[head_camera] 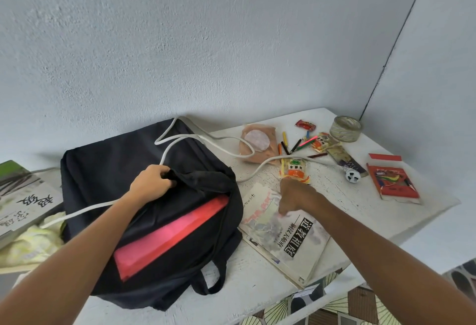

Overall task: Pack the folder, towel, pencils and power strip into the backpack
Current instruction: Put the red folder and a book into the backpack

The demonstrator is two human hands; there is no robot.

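Across the lower half of the frame the white table [270, 288] is seen, with the black backpack [123, 170] lying flat at centre left, its mouth toward the lower right. The opening is held up by the left hand [152, 183], whose fingers are curled round a fold of the flap. Inside, the pink folder [170, 234] is already seated, so that item is judged done.

Right of the backpack a printed booklet [283, 232] lies on the table; the right hand [293, 196] hangs above its upper edge, fingers pointing down and loosely bent, nothing held as far as can be told. What it is going for cannot be told: a yellow snack packet [295, 169] is just beyond it.

At the far left edge, the pale yellow-green towel [36, 242] is bunched under a stack of books [23, 196]. The power strip cord [206, 142] is draped over the backpack top, running off toward the towel on the left and to the white plug [353, 176] at centre right; the strip body itself is not visible.

Upper right of centre, the pencils [300, 144] are scattered loose near a pinkish pouch [255, 144].

Advice for the step:
- The flap should be kept lifted high so the mouth stays wide.
- The cord should be gathered off the bag first, or it will be trapped by the zip.
- Pencils are best swept into one bunch, then slid in beside the folder, tips inward.
- The towel should be pulled clear of the books before lifting.
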